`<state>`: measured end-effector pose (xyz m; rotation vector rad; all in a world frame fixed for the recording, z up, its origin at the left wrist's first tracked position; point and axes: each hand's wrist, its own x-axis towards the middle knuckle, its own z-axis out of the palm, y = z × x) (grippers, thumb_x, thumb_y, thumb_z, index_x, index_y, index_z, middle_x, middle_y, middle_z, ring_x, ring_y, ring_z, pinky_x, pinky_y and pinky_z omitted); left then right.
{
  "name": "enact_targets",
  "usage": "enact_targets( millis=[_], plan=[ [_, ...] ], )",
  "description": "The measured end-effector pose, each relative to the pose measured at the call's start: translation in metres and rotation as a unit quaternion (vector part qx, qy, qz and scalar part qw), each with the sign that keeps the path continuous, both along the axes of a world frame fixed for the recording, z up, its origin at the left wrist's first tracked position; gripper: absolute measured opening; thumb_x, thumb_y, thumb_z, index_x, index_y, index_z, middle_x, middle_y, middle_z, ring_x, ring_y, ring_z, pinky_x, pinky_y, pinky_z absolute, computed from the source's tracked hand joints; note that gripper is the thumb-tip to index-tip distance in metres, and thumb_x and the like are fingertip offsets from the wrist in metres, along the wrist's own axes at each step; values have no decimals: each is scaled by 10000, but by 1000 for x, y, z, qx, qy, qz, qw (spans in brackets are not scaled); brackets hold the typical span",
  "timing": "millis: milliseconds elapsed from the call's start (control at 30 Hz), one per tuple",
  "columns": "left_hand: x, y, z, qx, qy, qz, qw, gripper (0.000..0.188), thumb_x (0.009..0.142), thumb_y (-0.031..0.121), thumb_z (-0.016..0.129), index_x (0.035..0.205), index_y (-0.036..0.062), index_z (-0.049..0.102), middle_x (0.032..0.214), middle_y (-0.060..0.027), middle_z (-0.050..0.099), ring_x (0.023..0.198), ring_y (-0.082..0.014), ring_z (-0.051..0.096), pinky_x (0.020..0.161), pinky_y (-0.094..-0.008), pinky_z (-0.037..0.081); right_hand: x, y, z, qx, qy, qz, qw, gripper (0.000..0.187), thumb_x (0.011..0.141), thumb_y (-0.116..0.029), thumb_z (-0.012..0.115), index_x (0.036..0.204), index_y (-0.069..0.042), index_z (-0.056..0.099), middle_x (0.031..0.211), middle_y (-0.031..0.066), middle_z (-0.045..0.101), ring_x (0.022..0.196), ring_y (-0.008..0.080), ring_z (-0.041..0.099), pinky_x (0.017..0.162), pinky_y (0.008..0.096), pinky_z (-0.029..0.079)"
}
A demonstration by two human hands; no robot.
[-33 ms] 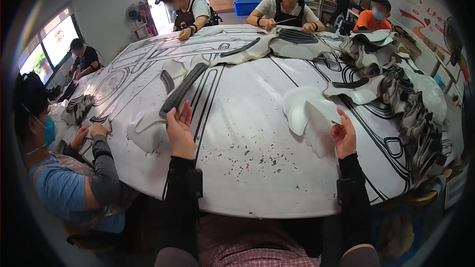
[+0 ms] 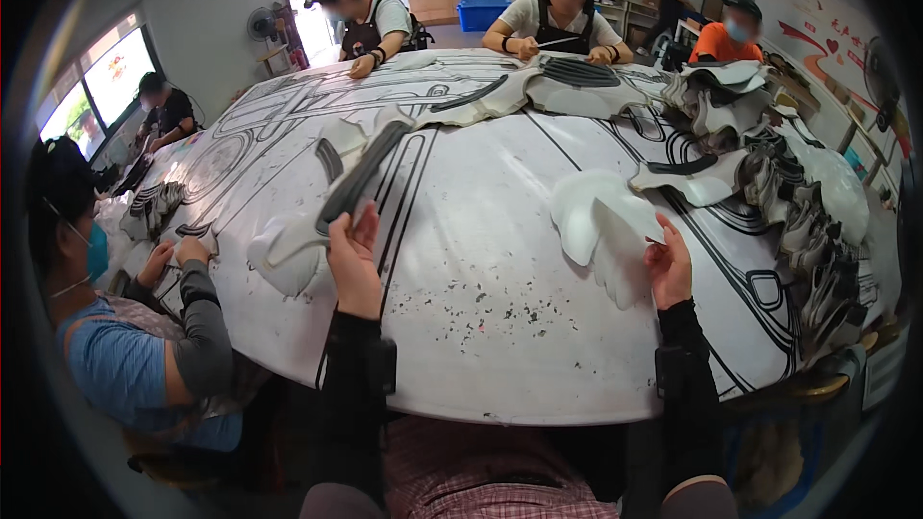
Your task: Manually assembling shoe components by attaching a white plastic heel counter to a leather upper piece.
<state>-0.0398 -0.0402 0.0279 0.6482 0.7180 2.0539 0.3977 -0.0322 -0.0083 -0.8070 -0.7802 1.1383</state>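
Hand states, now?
Left hand: partly curled at the black-striped piece; grip unclear.
Right hand: curled at the edge of the white piece; grip unclear.

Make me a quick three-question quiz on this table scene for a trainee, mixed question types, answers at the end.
1. Multiple choice: which of these is nearest the wearer's right hand?
A) a blue bin
B) a white sheet piece
C) a standing fan

2. True or false: small dark flecks lie scattered on the white tabletop.

3. Fill in the colour: the pale curved piece beside the wearer's left hand has a ____ strip running up and away from that hand.

Key: 1. B; 2. True; 3. dark grey.
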Motion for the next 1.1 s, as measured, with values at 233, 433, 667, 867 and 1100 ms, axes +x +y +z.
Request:
enact_targets(
  millis=[233, 433, 667, 867, 1100],
  plan=[
    [22, -81, -7, -35, 90, -144, 985, 254, 949, 135, 503, 1150, -4, 573, 1003, -118, 673, 975, -247, 659, 884, -371, 522, 8, 2, -1, -8, 42, -20, 999, 341, 960, -249, 522, 1246, -71, 577, 844, 9, 613, 618, 60, 528, 562, 205, 415],
    [23, -93, 2, -89, -47, -145, 984, 296, 975, 201, 488, 1194, 11, 544, 1088, -107, 654, 961, -229, 652, 882, -350, 519, 2, 0, 0, -22, 45, 5, 999, 349, 957, -254, 521, 1257, -83, 572, 865, 18, 585, 661, 56, 526, 569, 204, 406],
    [39, -131, -26, -216, -12, -236, 947, 267, 951, 182, 524, 1154, 16, 571, 1033, -83, 672, 852, -176, 652, 809, -328, 528, 9, -5, 2, 12, 23, 15, 1000, 315, 964, -228, 508, 1234, -82, 579, 916, 15, 584, 672, 58, 518, 594, 199, 418],
    [42, -168, -21, -292, 50, -350, 889, 332, 993, 264, 490, 1222, 25, 511, 1134, -106, 632, 891, -186, 649, 784, -308, 520, -3, -8, 11, 10, -46, -1, 999, 270, 981, -230, 513, 1155, -40, 595, 916, -11, 586, 669, 56, 523, 588, 209, 428],
    [30, -202, 56, -259, 158, -665, 682, 500, 1032, 332, 356, 1404, -1, 393, 1290, -197, 575, 891, -183, 677, 723, -246, 529, -27, -33, 25, 84, -183, -32, 979, 308, 983, -199, 518, 1239, -27, 530, 942, -1, 567, 666, 56, 498, 603, 210, 419]
  ],
)
